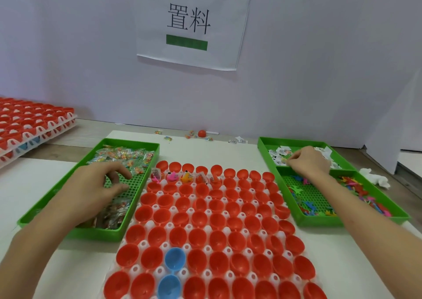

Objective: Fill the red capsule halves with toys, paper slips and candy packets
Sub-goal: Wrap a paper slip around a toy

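A white holder (pixel 159 193) in front of me carries many red capsule halves (pixel 219 237) and two blue ones (pixel 174 258). Several halves in the second row from the back (pixel 182 177) hold toys, slips and packets. My left hand (pixel 98 184) hovers over the green left tray (pixel 75 232) with curled fingers near the candy packets (pixel 123 154); nothing shows in its grasp. My right hand (pixel 308 161) reaches into the green right tray (pixel 319 222) and pinches at the white paper slips (pixel 279 153). Small coloured toys (pixel 356 186) lie in that tray's near section.
Stacked holders of red capsules (pixel 29 125) stand at the far left. A red ball (pixel 201 133), loose packets and slips lie by the back wall. Crumpled white tissue (pixel 374 177) sits right of the right tray. A paper sign (pixel 191 24) hangs on the wall.
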`<state>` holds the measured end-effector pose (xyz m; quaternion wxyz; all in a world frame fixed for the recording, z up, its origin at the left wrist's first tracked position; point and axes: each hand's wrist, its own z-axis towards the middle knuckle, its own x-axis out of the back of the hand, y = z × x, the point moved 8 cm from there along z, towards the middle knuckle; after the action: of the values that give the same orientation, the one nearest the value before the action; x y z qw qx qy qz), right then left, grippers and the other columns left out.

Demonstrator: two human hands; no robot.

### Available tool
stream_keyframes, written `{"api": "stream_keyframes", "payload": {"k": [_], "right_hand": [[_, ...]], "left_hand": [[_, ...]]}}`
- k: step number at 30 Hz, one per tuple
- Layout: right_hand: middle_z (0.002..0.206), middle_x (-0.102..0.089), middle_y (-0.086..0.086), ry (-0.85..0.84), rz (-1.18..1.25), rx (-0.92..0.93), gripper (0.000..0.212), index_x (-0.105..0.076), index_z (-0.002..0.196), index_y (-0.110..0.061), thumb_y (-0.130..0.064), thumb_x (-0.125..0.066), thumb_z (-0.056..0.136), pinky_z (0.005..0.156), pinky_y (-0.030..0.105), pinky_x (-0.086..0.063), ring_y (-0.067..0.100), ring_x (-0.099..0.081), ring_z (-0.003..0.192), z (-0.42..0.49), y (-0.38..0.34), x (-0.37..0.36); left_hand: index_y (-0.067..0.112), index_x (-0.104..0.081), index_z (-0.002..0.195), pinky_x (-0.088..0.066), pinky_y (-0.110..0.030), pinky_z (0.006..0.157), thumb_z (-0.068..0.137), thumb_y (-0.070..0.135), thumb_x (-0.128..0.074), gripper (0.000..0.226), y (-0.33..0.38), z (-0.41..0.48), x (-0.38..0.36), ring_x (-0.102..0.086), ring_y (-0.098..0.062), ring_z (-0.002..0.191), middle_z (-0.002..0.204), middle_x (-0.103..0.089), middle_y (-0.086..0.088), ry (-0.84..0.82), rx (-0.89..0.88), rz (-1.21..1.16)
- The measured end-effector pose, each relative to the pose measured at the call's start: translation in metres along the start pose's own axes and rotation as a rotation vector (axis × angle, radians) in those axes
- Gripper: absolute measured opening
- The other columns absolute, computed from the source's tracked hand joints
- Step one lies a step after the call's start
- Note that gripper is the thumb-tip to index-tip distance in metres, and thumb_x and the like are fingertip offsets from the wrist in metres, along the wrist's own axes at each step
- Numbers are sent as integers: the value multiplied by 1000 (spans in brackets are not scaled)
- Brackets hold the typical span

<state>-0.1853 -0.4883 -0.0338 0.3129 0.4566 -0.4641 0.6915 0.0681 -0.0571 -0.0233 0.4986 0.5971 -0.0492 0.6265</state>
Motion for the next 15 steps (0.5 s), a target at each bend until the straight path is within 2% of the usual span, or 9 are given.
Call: {"api": "stream_keyframes", "payload": {"k": [2,4,7,9,11,12,13,15], "right_hand": [[85,-74,-9,13,143,31,8,-76,83,-32,-32,-71,90,99,50,-49,21,-71,75,-2,2,3],[93,-75,-4,63,378,68,3,-78,87,-28,-27,-75,87,94,47,-50,20,-68,91,-5,4,11],[90,-75,-2,173,576,138,4,-78,85,-26,-23,-77,85,77,29,-45,9,-64,84,-13,3,35],[90,-75,-3,207,672,162,9,-76,82,-27,-19,-76,86,72,23,-47,4,-64,81,-22,3,50],[88,-75,-3,230,762,163,8,-75,83,-25,-18,-76,86,79,30,-55,8,-65,80,-36,5,65],[85,-75,-3,224,809,175,8,-75,83,-25,-18,-77,85,81,34,-56,11,-66,78,-46,5,71],[81,-75,-4,199,853,204,8,-75,81,-25,-18,-80,83,79,33,-57,12,-66,76,-58,3,76],[79,-76,-3,86,917,315,12,-75,78,-24,-16,-84,77,71,23,-56,11,-69,74,-89,-11,79]], "left_hand": [[37,-66,82,-33,-26,55,83,16,-80,25,-1,0,7,-50,-11,56,73,-62,9,77,13,-11],[36,-67,80,-34,-26,55,80,14,-81,27,1,0,12,-48,-11,55,72,-62,9,142,5,-23],[39,-65,77,-39,-25,55,78,12,-82,32,5,-2,18,-52,-18,55,71,-62,10,207,-13,-51],[40,-65,77,-43,-25,54,78,12,-83,33,10,-4,20,-56,-13,59,73,-64,12,250,-33,-63],[39,-65,78,-42,-11,54,78,12,-82,32,16,-6,22,-61,-9,68,76,-66,14,279,-56,-115],[39,-65,79,-43,-8,56,79,12,-82,31,19,-6,22,-62,-4,72,78,-66,15,286,-71,-144],[39,-66,80,-46,-9,58,79,13,-82,31,24,-7,22,-62,-1,73,80,-67,15,286,-78,-170],[41,-69,80,-55,-22,60,76,19,-83,26,34,-9,20,-65,-2,71,79,-70,13,251,-85,-272]]}}
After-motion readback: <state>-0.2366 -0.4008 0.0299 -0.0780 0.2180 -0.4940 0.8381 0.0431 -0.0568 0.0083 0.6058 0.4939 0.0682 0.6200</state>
